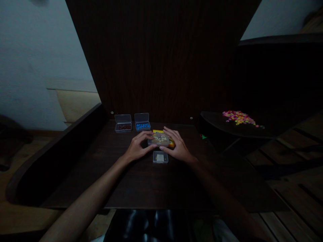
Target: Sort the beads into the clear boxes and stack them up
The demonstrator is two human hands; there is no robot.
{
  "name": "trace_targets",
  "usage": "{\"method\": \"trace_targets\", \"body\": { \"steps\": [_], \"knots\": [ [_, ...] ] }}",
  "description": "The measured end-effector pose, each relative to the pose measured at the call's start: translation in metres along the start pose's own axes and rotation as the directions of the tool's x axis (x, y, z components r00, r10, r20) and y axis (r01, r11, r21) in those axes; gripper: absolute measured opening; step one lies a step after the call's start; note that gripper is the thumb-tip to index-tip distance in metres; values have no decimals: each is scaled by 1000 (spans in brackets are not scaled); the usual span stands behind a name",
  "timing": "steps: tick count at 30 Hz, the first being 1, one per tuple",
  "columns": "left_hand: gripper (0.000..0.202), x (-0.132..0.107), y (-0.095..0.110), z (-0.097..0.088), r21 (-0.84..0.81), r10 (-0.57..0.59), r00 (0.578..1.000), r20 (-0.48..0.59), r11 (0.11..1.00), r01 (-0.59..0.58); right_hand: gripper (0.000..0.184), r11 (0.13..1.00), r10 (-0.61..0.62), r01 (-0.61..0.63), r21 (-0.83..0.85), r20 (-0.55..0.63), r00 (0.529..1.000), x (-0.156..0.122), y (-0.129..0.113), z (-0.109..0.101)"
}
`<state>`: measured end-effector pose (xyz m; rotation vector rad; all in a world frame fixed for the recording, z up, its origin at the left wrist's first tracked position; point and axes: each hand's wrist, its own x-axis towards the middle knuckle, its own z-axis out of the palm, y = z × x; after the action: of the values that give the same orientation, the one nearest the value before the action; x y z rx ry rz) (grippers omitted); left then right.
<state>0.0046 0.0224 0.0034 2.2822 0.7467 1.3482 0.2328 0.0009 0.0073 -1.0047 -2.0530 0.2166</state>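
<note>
Both hands grip a small clear plastic box [158, 139] holding yellow pieces, in the middle of the dark wooden table [141, 181]. My left hand [137, 148] pinches its left side, thumb and fingers curled round it. My right hand [177, 145] covers its right side, fingers bent over the top edge. A bit of yellow and orange [172, 143] shows under the right hand. A second small clear box [160, 157] with white contents lies shut just in front of the hands.
Two open clear boxes stand at the table's back, one with dark red pieces [123, 123], one with blue pieces [142, 122]. A heap of pink and yellow pieces [238, 118] lies on a dark surface to the right. A dark wooden panel rises behind.
</note>
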Motion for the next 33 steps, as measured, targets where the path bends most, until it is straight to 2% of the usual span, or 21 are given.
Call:
{"method": "trace_targets", "body": {
  "steps": [4, 6, 9, 12, 16, 19, 28, 31, 33],
  "knots": [
    [26, 0, -5, 3, 28, 17, 1000, 25, 999, -18, 65, 970, 178, -189, 152, 86, 980, 0, 10, 1],
    [39, 1, -10, 4, 74, -6, 999, 47, 997, 3, 63, 955, 217, -229, 188, 79, 973, 1, 17, 2],
    [57, 1, -22, 1, 200, -113, 991, 70, 975, 97, 60, 955, 244, -243, 168, 17, 970, 1, 29, 2],
    [59, 0, -40, -4, 367, -223, 972, 77, 913, 180, 59, 958, 266, -263, 117, -5, 964, 1, 41, 1],
    [60, -1, -60, -11, 527, -310, 945, 109, 824, 209, 57, 961, 268, -268, 76, 4, 963, 1, 54, 1],
    [59, -1, -66, -14, 586, -364, 920, 143, 781, 218, 57, 963, 262, -263, 58, 19, 965, 0, 57, 2],
    [47, -1, -57, -23, 696, -356, 929, 106, 693, 186, 58, 962, 260, -262, 81, 31, 965, -2, 57, 2],
    [43, -4, -57, -31, 673, -329, 937, 119, 720, 167, 59, 963, 252, -254, 89, 31, 967, -2, 58, 3],
    [49, -6, -57, -37, 629, -292, 949, 117, 761, 157, 59, 963, 253, -255, 87, 35, 967, -3, 59, 3]
  ]
}}
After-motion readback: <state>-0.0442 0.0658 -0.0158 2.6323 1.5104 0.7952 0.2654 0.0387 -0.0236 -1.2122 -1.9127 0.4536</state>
